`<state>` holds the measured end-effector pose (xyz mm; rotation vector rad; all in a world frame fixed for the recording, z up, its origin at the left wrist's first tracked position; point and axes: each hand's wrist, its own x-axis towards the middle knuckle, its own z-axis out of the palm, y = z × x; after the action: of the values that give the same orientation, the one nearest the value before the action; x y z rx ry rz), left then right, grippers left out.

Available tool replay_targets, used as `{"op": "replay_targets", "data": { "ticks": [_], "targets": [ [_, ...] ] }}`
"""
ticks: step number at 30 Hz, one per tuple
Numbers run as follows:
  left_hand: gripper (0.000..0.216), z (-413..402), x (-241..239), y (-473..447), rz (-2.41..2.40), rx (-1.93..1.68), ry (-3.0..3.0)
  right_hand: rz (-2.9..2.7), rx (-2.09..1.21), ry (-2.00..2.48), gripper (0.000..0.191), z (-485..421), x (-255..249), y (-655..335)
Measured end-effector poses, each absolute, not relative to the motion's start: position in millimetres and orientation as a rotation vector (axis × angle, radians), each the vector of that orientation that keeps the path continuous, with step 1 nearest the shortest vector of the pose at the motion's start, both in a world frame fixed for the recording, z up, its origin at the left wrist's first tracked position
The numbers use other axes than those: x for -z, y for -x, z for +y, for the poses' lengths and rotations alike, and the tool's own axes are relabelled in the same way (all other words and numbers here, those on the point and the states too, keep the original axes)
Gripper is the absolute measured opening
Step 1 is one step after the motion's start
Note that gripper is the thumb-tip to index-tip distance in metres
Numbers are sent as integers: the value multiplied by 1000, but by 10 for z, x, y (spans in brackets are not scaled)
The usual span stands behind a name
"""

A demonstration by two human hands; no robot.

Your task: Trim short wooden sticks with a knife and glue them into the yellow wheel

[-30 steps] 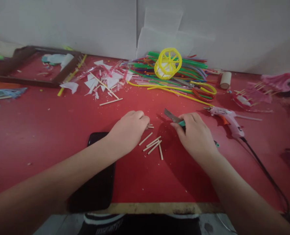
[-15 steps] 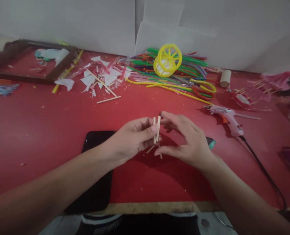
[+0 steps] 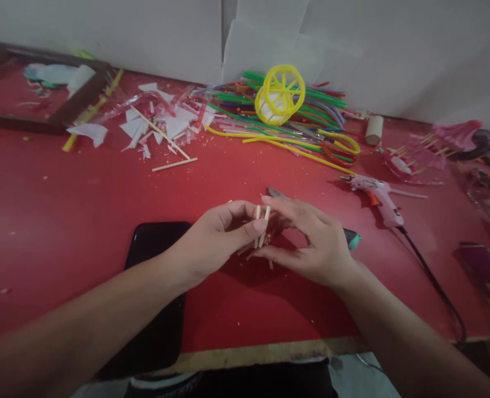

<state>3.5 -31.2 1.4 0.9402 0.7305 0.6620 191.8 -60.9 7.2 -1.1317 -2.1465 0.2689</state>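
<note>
Two short wooden sticks stand nearly upright, side by side, between the thumb and fingers of my left hand. My right hand bridges them, its index fingertip at their upper ends and its thumb at their lower ends; its other fingers are partly hidden behind. On the table below lie a few more short sticks, largely covered by my hands. Beneath my right hand lies a tool with a grey blade-like tip and a dark, teal-ended handle, its middle hidden.
A black phone-like slab lies under my left forearm. A pink glue gun with a cord rests at right. Behind are paper scraps, longer sticks, colored pipe cleaners, yellow-rimmed wheels, scissors and a brown frame.
My right hand has moved in to the left, its index finger and thumb now closing onto the stick ends. The two sticks tilt slightly more. The camera view has shifted a little.
</note>
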Motion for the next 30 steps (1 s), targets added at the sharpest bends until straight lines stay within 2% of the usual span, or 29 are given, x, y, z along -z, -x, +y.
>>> {"op": "replay_targets", "data": {
  "ticks": [30],
  "targets": [
    [19, -311, -70, -41, 740, -687, -813, -2200, -141, 1046, 59, -609, -105, -1942]
  ]
}}
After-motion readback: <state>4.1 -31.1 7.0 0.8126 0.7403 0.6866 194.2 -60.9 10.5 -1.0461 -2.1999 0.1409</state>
